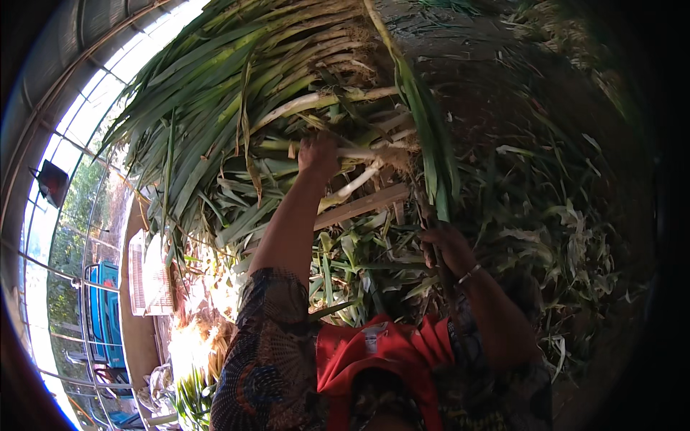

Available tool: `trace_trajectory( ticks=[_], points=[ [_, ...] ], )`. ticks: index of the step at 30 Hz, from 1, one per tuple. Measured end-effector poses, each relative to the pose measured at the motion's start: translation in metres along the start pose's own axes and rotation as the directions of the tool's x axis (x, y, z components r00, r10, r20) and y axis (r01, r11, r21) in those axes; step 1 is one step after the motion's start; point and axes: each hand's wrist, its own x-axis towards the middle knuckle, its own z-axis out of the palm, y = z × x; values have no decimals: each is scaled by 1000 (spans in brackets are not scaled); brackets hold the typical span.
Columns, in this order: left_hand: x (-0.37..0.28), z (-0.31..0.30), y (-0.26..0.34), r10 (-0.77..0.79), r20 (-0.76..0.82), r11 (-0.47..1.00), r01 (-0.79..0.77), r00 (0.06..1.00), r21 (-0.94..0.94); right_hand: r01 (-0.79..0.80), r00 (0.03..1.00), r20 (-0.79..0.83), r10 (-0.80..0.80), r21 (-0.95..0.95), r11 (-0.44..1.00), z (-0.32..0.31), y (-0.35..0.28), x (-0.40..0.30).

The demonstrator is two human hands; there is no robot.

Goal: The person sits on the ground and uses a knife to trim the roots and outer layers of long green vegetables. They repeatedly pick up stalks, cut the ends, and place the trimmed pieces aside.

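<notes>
Long green-and-white stalks, leeks or large scallions [302, 54], lie in a thick heap, leaves toward the left and roots toward the right. My left hand [319, 156] is closed around a pale stalk [356, 153] on the near side of the heap; its root end points right. Lower right, my right hand [447, 250], with a bracelet at the wrist, is curled around a dark, long, thin piece that is too shadowed to name. A long green leaf [423, 124] hangs from the heap down toward that hand.
A wooden bar [361, 206] runs below the stalks. Loose leaves and peelings [571, 237] litter the ground at right and beneath my arms. At left are a white plastic crate [151, 275], a metal frame wall and a blue vehicle [105, 312] beyond it.
</notes>
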Motion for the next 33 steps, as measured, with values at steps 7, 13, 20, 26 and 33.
trace_trajectory(
  ticks=[7, 13, 20, 26, 33],
  points=[
    [-54, -8, 18, 30, 117, 998, -22, 993, -62, 2, 997, -80, -11, -117, 993, 12, 8, 13],
    [-138, -44, 17, 88, 198, 990, -64, 976, -124, 3, 993, -115, -37, -282, 959, 29, -1, 10],
    [-194, -132, -45, 21, 41, 661, 17, 999, -750, -10, 995, -96, -2, -130, 991, 18, -4, 7],
    [-203, -216, -149, -66, -28, 98, -21, 997, -995, 23, 995, -96, -40, -170, 985, 27, -5, 6],
    [-150, -360, -111, -214, -89, 390, 2, 973, -921, 110, 990, -69, -125, -185, 976, 8, 7, 15]
  ],
)
